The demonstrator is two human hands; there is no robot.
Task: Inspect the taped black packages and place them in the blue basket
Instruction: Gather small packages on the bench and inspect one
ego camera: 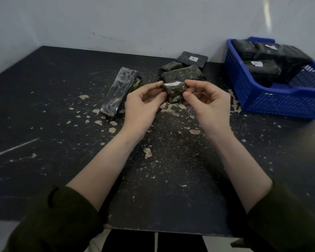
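Note:
A small taped black package is held above the middle of the table. My left hand pinches its left end and my right hand pinches its right end, thumbs toward me. Behind it lie more taped black packages: a long one to the left, a pile of two just beyond my fingers, and a flat one with a white label by the wall. The blue basket stands at the right and holds several black packages.
The black table is scratched and flecked with pale chips of worn paint. A light wall closes off the far side. The table's near edge lies just in front of my sleeves.

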